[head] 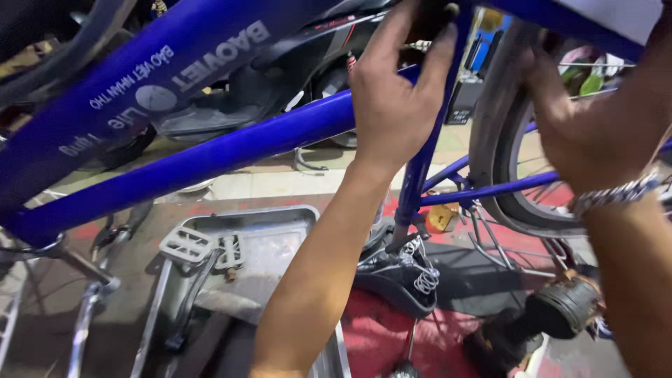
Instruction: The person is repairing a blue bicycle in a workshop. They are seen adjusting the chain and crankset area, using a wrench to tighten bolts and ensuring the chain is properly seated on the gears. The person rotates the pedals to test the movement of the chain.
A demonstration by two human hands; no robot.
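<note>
A: In the head view, what is the left hand (392,105) doing?

B: Its fingers (437,52) curl narrowly round a dark part at the top of the blue bicycle frame (210,150), thumb and index pinching it. The frame's seat tube runs down just below those fingers.

A: And the right hand (581,133)?

B: It reaches behind the rear tyre (490,140); its fingertips are hidden, so I cannot tell whether they grip anything. A metal watch (612,194) sits at the wrist.

A: What lies beneath the fingers?

B: Well below, a saddle (395,280) hangs upside down, beside a metal tray (280,245) holding a pedal crank (185,245).
</note>
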